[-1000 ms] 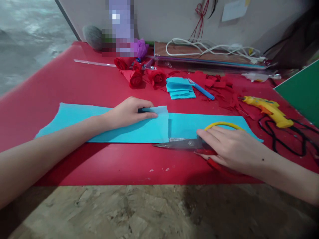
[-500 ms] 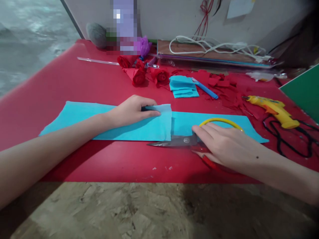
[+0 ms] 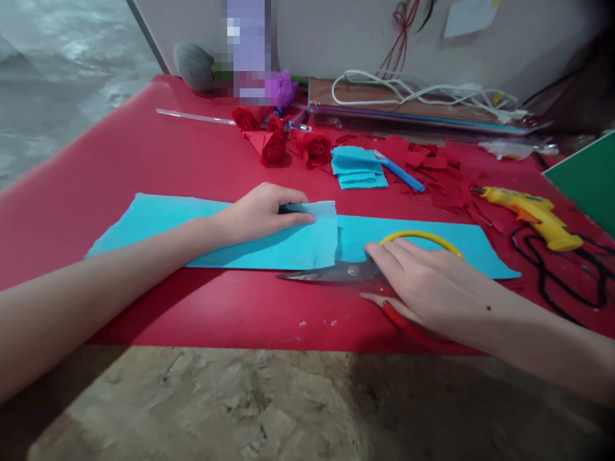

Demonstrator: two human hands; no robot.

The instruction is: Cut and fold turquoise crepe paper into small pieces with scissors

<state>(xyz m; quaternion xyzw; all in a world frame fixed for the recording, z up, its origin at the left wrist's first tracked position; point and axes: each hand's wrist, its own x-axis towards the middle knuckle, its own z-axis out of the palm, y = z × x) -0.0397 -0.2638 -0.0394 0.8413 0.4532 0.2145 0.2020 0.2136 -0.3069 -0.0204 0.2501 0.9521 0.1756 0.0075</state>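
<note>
A long strip of blue crepe paper (image 3: 158, 221) lies across the table, with one layer ending over another near its middle. My left hand (image 3: 266, 211) rests on the upper layer, thumb and fingers closed on the paper near that end; a dark gap shows between thumb and forefinger. In my right hand (image 3: 418, 282) is a pair of scissors (image 3: 331, 273) with a yellow upper loop and a red lower one. Their dark blades point left along the paper's front edge, close below the layer's corner. Whether the blades touch the paper, I cannot tell.
Behind the strip are red paper roses (image 3: 273, 150), a folded blue paper stack (image 3: 358, 168), a blue pen-like tool (image 3: 401, 173) and red scraps (image 3: 432, 157). A yellow glue gun (image 3: 538, 208) with a black cord lies right. The red table's front edge (image 3: 288, 347) is near me.
The scissors have slid slightly left along the front edge of the paper, my right hand with them. My left hand stays in place on the paper. The whole view has shifted a little.
</note>
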